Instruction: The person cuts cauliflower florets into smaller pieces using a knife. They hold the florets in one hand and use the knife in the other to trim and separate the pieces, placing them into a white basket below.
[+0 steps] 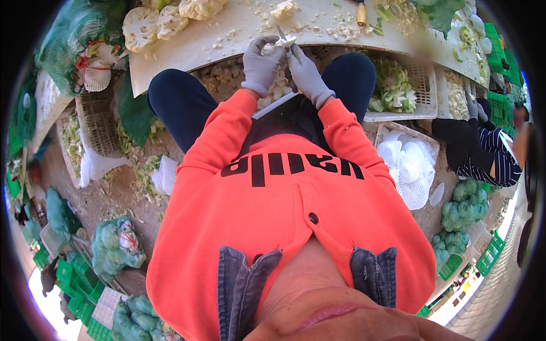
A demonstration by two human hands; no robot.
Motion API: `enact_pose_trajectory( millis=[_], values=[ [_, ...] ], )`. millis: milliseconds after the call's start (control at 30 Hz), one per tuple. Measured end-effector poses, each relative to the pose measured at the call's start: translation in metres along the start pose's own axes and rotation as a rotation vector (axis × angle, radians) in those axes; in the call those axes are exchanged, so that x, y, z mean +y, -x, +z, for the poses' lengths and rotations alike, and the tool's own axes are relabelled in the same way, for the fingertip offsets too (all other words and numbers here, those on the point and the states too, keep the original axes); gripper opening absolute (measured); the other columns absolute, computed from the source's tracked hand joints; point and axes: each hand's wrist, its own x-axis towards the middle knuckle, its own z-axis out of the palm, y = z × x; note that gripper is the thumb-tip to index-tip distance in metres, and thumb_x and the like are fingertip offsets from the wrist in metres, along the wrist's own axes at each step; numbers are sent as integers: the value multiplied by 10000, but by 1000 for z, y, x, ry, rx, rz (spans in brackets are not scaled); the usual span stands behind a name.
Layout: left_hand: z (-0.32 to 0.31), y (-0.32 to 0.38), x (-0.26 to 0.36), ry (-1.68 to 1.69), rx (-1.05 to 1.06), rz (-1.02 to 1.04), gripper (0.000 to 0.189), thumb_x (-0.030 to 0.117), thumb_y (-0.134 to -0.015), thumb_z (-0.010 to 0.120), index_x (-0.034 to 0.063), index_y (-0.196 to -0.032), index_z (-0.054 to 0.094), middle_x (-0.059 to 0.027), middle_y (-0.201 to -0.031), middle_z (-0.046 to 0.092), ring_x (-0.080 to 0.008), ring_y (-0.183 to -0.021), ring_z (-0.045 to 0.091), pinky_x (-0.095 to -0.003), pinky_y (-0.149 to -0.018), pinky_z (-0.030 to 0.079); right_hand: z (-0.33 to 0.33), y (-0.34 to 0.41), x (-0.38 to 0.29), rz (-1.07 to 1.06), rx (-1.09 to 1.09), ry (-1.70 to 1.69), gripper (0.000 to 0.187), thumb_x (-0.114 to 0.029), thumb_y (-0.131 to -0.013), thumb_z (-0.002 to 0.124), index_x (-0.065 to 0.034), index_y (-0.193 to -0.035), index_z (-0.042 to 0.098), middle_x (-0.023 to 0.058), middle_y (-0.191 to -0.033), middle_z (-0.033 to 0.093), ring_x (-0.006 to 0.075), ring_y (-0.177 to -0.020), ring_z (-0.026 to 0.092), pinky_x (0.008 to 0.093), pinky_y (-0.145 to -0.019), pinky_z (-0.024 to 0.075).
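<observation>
My left hand (263, 64), in a grey work glove, grips a small piece of white cauliflower (269, 47) just past the near edge of the white tabletop (170, 55). Close on its right, my right hand (308, 76), gloved alike, is closed around a knife; most of the handle is hidden by the fingers. The thin blade (281, 32) points up and away, against a white cut piece (288, 41). Below both hands, between my knees, cauliflower florets (222, 80) fill a container whose pale rim (275, 105) shows.
Cut cauliflower heads (140, 29) and a wooden handle (361, 15) lie on the tabletop among crumbs. Leaf trimmings (394, 87) fill a white crate at right, above a crate of white foam nets (405, 164). Green net sacks (117, 247) stand at left. A co-worker's gloved hand (472, 106) shows far right.
</observation>
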Motion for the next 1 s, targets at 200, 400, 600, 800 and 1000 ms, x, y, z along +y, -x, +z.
enact_pose_trajectory(
  millis=[200,400,600,800,1000],
  values=[
    [-27,13,-11,-103,-62,56,226,-2,-870,749,31,-1087,696,-36,-1020,702,-98,-870,641,-247,-755,551,-5,5,5,399,-383,-855,251,-385,-1065,468,-158,-1117,562,-13,-677,506,79,-429,367,237,-400,309],
    [-56,27,-7,619,-86,-372,246,29,-887,737,45,-1117,651,-85,-1044,702,-197,-921,691,-328,-759,600,-16,8,14,318,-590,-927,265,-388,-1067,469,-159,-1173,550,-10,-684,501,76,-430,361,237,-399,303],
    [-70,40,1,733,-73,-379,295,92,-1003,602,32,-1291,569,-128,-1189,664,-245,-1031,683,-390,-862,592,-9,25,-4,326,-80,-206,582,-434,-1005,598,-72,-1434,446,12,-698,568,101,-478,466,272,-419,367],
    [-46,36,-16,838,-8,-278,397,152,-1063,513,4,-1428,463,-117,-1282,603,-237,-1162,604,-382,-1001,515,23,52,-11,54,-146,-285,556,-242,-917,737,-48,-1399,539,-18,-910,652,43,-692,537,225,-616,461],
    [-52,33,-13,823,-170,-546,341,98,-1035,513,-7,-1359,489,-179,-1284,583,-331,-1206,580,-554,-1055,480,1,37,-6,-316,-25,212,508,-337,-941,664,-179,-1411,556,147,-923,722,279,-786,689,374,-712,541]
  ],
)
